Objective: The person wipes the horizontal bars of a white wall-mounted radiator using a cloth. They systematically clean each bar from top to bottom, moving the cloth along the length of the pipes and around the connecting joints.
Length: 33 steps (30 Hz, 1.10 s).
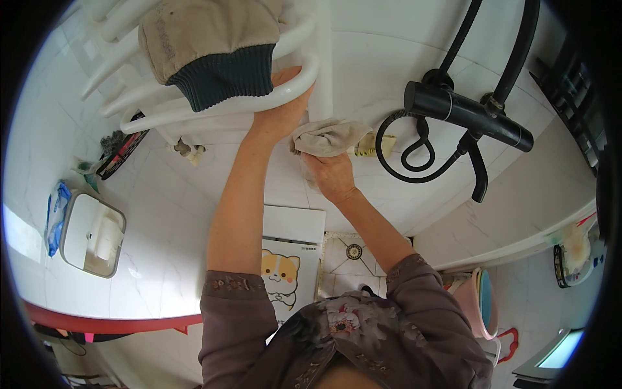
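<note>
A white towel radiator [291, 95] is on the tiled wall in front of me. Behind its lowest curved bar reaches my left hand [286, 97], with the fingers hidden by the bar and by a tan cloth item with a dark ribbed cuff [228, 75] that hangs over the rails. My right hand [332, 175] grips a crumpled beige cloth [333, 137] just below and to the right of the radiator, its fingertips partly covered by the folds. A pale yellow object [384, 145] shows on the wall beside the cloth.
On the right wall are a black shower mixer [469, 116] and its coiled hose. A valve [187, 148], a black rack [121, 150] and a white tissue box [92, 233] are at the left. Below stand a white box with a cartoon dog [291, 262], a floor drain [354, 251] and basins [474, 306].
</note>
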### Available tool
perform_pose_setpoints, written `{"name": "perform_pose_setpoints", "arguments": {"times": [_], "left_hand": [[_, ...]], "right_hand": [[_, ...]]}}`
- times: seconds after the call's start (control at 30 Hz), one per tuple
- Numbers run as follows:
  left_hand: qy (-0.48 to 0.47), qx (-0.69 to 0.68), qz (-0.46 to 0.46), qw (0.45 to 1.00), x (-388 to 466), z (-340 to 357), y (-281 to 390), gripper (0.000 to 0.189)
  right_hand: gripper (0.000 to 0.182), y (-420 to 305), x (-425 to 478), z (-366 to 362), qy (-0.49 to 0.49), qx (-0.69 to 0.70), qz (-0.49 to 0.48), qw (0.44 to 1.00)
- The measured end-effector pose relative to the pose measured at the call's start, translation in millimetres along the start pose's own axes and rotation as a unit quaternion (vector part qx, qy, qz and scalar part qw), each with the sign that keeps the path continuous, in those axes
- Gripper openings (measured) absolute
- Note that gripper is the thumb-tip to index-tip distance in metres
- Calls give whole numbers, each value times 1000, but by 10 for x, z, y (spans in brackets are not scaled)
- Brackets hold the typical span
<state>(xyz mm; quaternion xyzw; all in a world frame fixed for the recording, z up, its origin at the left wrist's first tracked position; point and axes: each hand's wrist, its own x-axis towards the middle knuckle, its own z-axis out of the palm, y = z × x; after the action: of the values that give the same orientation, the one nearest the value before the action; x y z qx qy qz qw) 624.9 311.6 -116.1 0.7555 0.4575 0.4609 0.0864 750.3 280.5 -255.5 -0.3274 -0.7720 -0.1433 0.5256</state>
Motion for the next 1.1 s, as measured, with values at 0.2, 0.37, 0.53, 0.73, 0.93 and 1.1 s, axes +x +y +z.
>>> {"name": "perform_pose_setpoints", "arguments": {"times": [0.2,0.37,0.53,0.73,0.93,1.1], "left_hand": [[-51,53,-29,997,-18,-66,107,48],[2,39,-6,999,-67,-30,84,46],[-55,20,-34,998,34,-88,66,44],[-55,-28,-24,998,-8,-132,30,44],[-68,-47,-30,996,-15,-151,49,44],[-43,-89,-17,995,-48,-169,-35,42]], "right_hand": [[23,40,312,-189,37,-39,20,998],[22,19,20,-74,21,-44,58,997],[22,25,190,-191,29,-40,40,998],[21,-30,412,-110,87,-67,56,992],[20,9,-203,-44,-30,-60,112,991],[25,-63,177,-423,71,5,133,989]]}}
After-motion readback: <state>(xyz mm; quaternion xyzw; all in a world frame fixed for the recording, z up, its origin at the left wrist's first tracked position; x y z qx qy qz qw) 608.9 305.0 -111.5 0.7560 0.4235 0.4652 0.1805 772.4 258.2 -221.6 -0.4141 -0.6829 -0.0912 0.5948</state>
